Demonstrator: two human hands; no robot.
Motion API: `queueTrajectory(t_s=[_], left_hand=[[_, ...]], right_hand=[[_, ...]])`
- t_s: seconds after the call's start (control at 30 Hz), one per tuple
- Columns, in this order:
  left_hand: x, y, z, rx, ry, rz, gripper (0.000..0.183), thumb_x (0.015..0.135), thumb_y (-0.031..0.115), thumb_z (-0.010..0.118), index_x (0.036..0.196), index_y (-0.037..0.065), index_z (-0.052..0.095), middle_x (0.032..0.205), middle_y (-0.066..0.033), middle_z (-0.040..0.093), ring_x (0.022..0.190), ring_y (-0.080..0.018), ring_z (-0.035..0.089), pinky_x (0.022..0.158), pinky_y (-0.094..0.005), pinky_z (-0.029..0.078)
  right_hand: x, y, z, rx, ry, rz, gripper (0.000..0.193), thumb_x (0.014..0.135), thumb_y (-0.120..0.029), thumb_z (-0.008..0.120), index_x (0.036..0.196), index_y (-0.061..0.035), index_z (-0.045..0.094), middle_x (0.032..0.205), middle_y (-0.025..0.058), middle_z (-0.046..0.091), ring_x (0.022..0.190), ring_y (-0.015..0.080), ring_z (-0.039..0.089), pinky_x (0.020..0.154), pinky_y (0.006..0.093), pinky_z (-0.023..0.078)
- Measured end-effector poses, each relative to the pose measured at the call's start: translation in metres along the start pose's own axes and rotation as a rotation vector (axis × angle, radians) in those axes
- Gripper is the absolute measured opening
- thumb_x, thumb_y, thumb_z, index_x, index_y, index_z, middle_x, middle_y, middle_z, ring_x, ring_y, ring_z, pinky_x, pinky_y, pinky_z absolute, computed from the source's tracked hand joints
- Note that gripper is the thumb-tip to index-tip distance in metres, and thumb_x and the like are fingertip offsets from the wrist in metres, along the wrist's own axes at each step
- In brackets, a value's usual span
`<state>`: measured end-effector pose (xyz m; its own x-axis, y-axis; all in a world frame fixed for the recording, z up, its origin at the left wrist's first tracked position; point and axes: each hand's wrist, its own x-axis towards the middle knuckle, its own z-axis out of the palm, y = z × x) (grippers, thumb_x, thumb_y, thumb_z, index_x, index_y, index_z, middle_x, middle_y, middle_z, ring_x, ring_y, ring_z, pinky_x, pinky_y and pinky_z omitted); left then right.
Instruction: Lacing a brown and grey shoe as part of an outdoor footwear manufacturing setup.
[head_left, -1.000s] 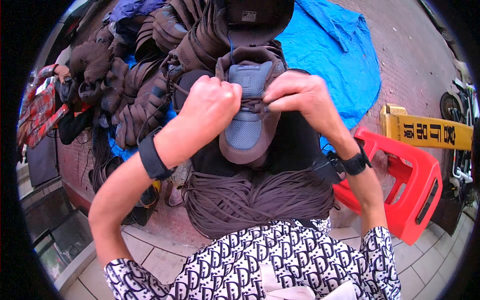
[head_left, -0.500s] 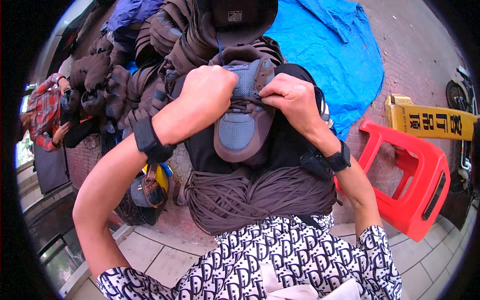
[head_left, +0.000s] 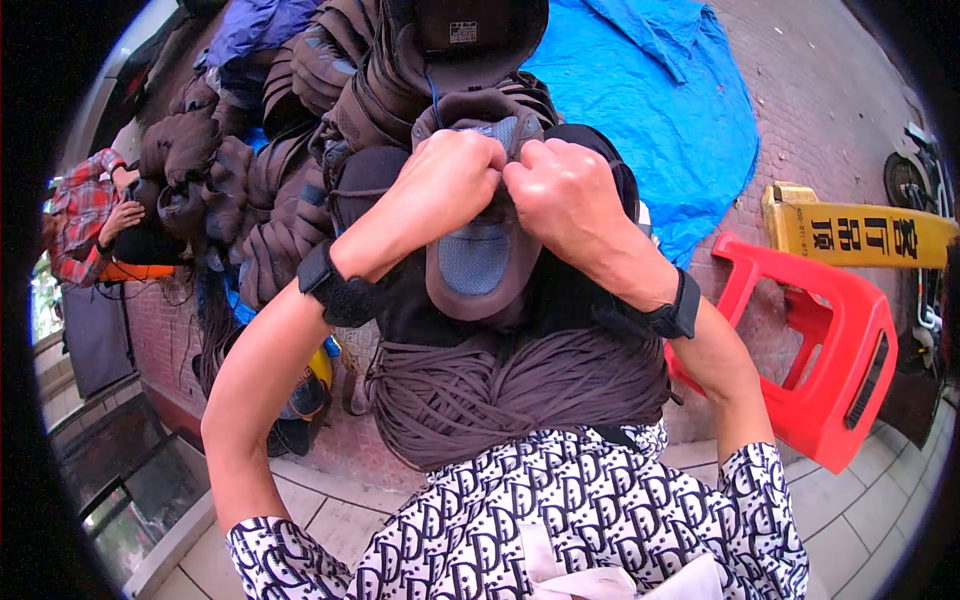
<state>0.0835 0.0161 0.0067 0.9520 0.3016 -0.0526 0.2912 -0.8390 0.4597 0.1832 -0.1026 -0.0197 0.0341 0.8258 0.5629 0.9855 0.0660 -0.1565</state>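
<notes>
A brown shoe upper (head_left: 440, 285) with a blue-grey mesh toe lies toe toward me between my black-clad knees. My left hand (head_left: 455, 175) is closed in a pinch over its lacing area. My right hand (head_left: 565, 195) is also closed, right beside the left, knuckles nearly touching. Both seem to grip the shoe's dark lace, which the fingers mostly cover. The tongue and eyelets are largely hidden under my hands. A thick bundle of dark brown shoelaces (head_left: 520, 395) lies across my lap, nearer to me than the toe.
Stacked brown shoe uppers (head_left: 300, 190) pile up ahead and to the left. A blue tarp (head_left: 660, 130) covers ground ahead right. A red plastic stool (head_left: 840, 340) and a yellow sign board (head_left: 860, 230) stand at right. At far left sits another person in a plaid sleeve (head_left: 88, 200).
My hands have come together over the lacing, the right moving left and covering the eyelets seen before. My left elbow has swung inward. The other person's hands have shifted.
</notes>
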Motion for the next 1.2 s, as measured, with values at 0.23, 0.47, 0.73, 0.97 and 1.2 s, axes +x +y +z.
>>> queueTrajectory(t_s=[0.23, 0.47, 0.73, 0.97, 1.2], left_hand=[[0.001, 0.006, 0.001, -0.217, -0.032, -0.044, 0.018, 0.070, 0.010, 0.052, 0.083, 0.000, 0.060, 0.069, -0.0179, 0.058, 0.065, -0.0264, 0.060, 0.059, -0.0340, 0.045], [0.019, 0.007, -0.018, -0.321, -0.483, -0.199, 0.021, 0.073, 0.008, 0.052, 0.091, 0.002, 0.062, 0.060, -0.0032, 0.054, 0.047, -0.0111, 0.049, 0.040, -0.0246, 0.040], [0.015, 0.002, -0.017, -0.457, -0.512, -0.271, 0.012, 0.074, 0.008, 0.050, 0.080, 0.001, 0.057, 0.060, -0.0051, 0.054, 0.043, -0.0115, 0.049, 0.037, -0.0255, 0.042], [0.020, 0.004, -0.009, -0.228, -0.536, -0.186, 0.014, 0.073, 0.007, 0.049, 0.080, -0.003, 0.057, 0.059, -0.0115, 0.057, 0.043, -0.0188, 0.056, 0.037, -0.0293, 0.044], [0.009, -0.007, -0.033, -0.187, -0.482, 0.084, 0.014, 0.076, 0.012, 0.051, 0.076, -0.001, 0.056, 0.060, -0.0085, 0.053, 0.048, -0.0152, 0.052, 0.044, -0.0266, 0.042]], right_hand=[[-0.015, 0.010, 0.009, 0.415, 0.127, 0.163, 0.005, 0.063, -0.008, 0.057, 0.066, -0.0062, 0.054, 0.058, 0.0085, 0.051, 0.055, 0.0240, 0.055, 0.050, 0.0348, 0.045], [-0.012, 0.013, 0.011, 0.379, 0.042, 0.159, 0.015, 0.063, -0.006, 0.060, 0.076, -0.0046, 0.052, 0.064, 0.0113, 0.057, 0.061, 0.0256, 0.059, 0.052, 0.0340, 0.046], [-0.007, 0.020, -0.002, 0.584, -0.209, 0.394, 0.043, 0.061, -0.003, 0.066, 0.102, -0.0076, 0.053, 0.062, 0.0073, 0.058, 0.054, 0.0146, 0.058, 0.051, 0.0265, 0.045], [-0.003, 0.027, 0.004, 0.408, -0.165, 0.185, 0.027, 0.063, -0.013, 0.062, 0.088, -0.0089, 0.053, 0.066, 0.0145, 0.059, 0.063, 0.0302, 0.059, 0.054, 0.0397, 0.047], [0.002, 0.042, 0.001, 0.406, -0.154, 0.155, 0.032, 0.063, -0.021, 0.066, 0.092, -0.0138, 0.058, 0.069, 0.0098, 0.061, 0.066, 0.0257, 0.061, 0.055, 0.0377, 0.047]])
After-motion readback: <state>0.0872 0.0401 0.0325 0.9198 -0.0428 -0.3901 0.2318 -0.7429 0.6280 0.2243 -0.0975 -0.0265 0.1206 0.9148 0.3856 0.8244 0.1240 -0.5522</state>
